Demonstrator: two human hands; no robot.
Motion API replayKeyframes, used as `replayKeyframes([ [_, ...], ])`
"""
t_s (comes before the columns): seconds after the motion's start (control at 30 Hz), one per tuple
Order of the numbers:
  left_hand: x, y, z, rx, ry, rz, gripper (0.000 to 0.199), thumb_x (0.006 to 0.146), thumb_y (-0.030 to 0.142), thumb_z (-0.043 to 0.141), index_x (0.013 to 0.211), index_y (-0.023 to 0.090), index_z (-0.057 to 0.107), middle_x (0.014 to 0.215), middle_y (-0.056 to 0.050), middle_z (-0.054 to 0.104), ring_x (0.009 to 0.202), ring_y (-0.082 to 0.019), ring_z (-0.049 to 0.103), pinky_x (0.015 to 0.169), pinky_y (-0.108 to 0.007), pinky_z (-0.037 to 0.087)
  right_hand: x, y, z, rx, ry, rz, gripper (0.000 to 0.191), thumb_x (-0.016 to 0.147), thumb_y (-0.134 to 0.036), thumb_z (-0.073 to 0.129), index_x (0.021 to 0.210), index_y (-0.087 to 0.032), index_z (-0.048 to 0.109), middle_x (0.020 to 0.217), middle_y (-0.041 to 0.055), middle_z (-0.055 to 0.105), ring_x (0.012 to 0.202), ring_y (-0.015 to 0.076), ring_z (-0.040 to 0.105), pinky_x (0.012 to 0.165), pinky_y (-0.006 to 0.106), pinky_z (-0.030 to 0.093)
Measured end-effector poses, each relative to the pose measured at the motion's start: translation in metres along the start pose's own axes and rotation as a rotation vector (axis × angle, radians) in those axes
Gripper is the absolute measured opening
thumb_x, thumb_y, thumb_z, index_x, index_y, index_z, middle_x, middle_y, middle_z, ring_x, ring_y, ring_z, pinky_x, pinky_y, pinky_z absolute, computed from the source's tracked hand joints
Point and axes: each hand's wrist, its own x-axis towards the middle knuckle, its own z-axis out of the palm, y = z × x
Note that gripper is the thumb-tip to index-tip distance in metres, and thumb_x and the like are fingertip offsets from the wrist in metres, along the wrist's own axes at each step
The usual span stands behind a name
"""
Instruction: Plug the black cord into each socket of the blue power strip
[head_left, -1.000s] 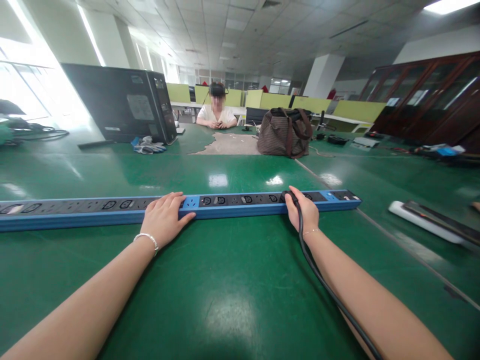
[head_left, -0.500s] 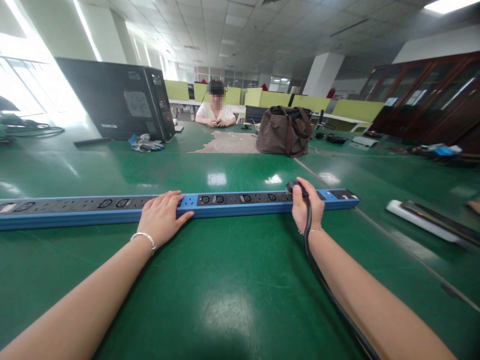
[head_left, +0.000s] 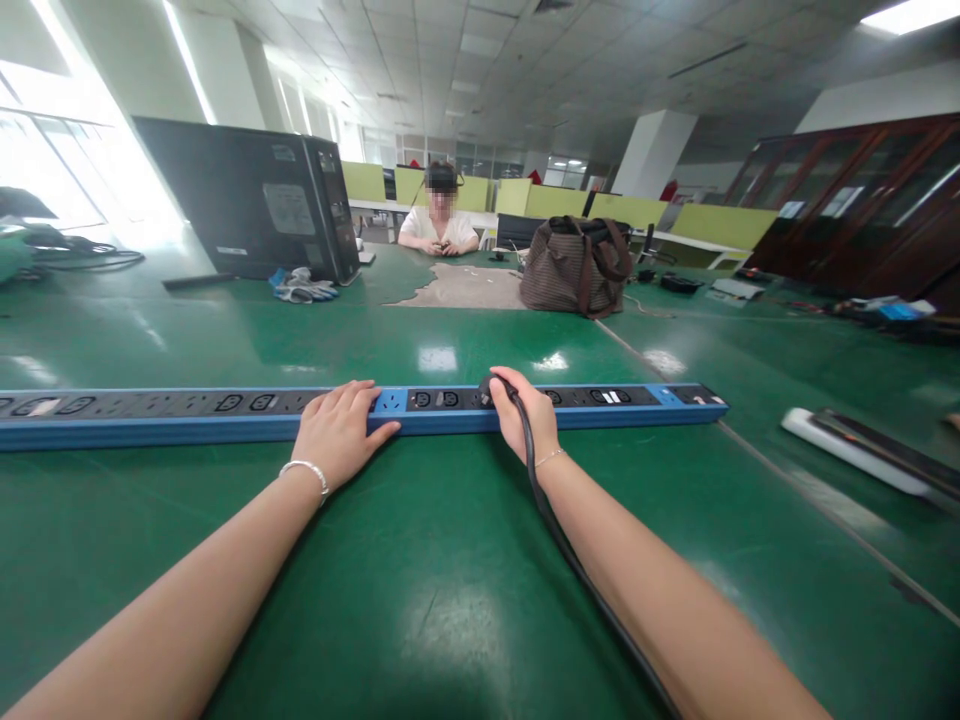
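Note:
A long blue power strip [head_left: 450, 422] with black sockets lies across the green table. My left hand [head_left: 337, 430] rests on the strip left of its light-blue socket, thumb apart from the fingers along the front edge. My right hand [head_left: 525, 412] grips a black plug [head_left: 487, 388] over the strip, right of the middle. From the plug a black cable [head_left: 559, 535] runs down past my wrist and forearm to the bottom edge. Whether the plug's pins are in a socket is hidden.
Behind the strip stand a black computer case [head_left: 247, 205], gloves [head_left: 304, 287] and a brown checked bag [head_left: 562, 268]. A person [head_left: 441, 222] sits at the far side. A white and black bar [head_left: 855, 450] lies at the right on the green table [head_left: 420, 580].
My right hand has moved left along the strip with the plug in its grip, uncovering sockets near the right end. My left hand stays on the strip. The view has shifted slightly.

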Motion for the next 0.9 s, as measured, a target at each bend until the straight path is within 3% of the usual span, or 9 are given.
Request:
replayKeyframes([
  [0.23,0.000,0.000,0.000,-0.016,0.007,0.008,0.055,0.083,0.057,0.042,0.122,0.019,0.050,0.133,-0.011,0.052,0.122,-0.029,0.046,0.100,-0.045,0.032,0.003,-0.008,0.011,-0.132,-0.018,0.048,0.034,0.089,-0.042,0.042,0.110,-0.028,0.064,0.092,0.0014,0.073,0.081,0.0196,0.067,0.074,0.029,0.050],
  [0.33,0.000,0.000,0.000,-0.018,0.010,0.011,0.054,0.083,0.057,0.042,0.121,0.019,0.051,0.133,-0.010,0.053,0.122,-0.028,0.046,0.100,-0.044,0.032,0.002,-0.016,0.014,-0.274,-0.033,-0.035,0.034,0.090,-0.039,0.039,0.111,-0.027,0.064,0.088,0.0034,0.073,0.079,0.0198,0.067,0.085,0.034,0.045],
  [0.43,0.000,0.000,0.000,-0.011,0.009,0.011,0.054,0.083,0.057,0.042,0.121,0.019,0.051,0.133,-0.010,0.053,0.122,-0.028,0.046,0.100,-0.044,0.032,0.002,-0.022,0.020,-0.394,-0.028,-0.132,0.033,0.092,-0.035,0.038,0.109,-0.026,0.064,0.083,0.0033,0.073,0.079,0.0185,0.066,0.100,0.042,0.032],
  [0.5,0.000,0.000,0.001,-0.008,0.008,0.009,0.054,0.083,0.057,0.042,0.121,0.019,0.050,0.133,-0.010,0.053,0.122,-0.028,0.046,0.100,-0.044,0.032,0.001,-0.023,0.023,-0.444,-0.013,-0.162,0.032,0.092,-0.034,0.037,0.109,-0.025,0.064,0.083,0.0032,0.073,0.078,0.0180,0.066,0.103,0.044,0.027],
  [0.67,0.000,0.000,0.001,0.003,0.011,0.009,0.054,0.083,0.056,0.043,0.121,0.019,0.050,0.133,-0.010,0.052,0.123,-0.028,0.046,0.101,-0.043,0.033,-0.001,-0.021,0.028,-0.486,0.017,-0.199,0.031,0.092,-0.031,0.037,0.110,-0.026,0.062,0.091,0.0018,0.073,0.076,0.0155,0.066,0.102,0.039,0.026],
  [0.9,-0.001,0.001,0.001,0.017,0.018,0.007,0.053,0.083,0.056,0.043,0.122,0.020,0.050,0.133,-0.010,0.052,0.123,-0.027,0.046,0.102,-0.042,0.032,-0.002,-0.016,0.033,-0.513,0.070,-0.161,0.032,0.091,-0.032,0.040,0.108,-0.023,0.065,0.072,0.0019,0.072,0.068,0.0144,0.065,0.090,0.029,0.035],
])
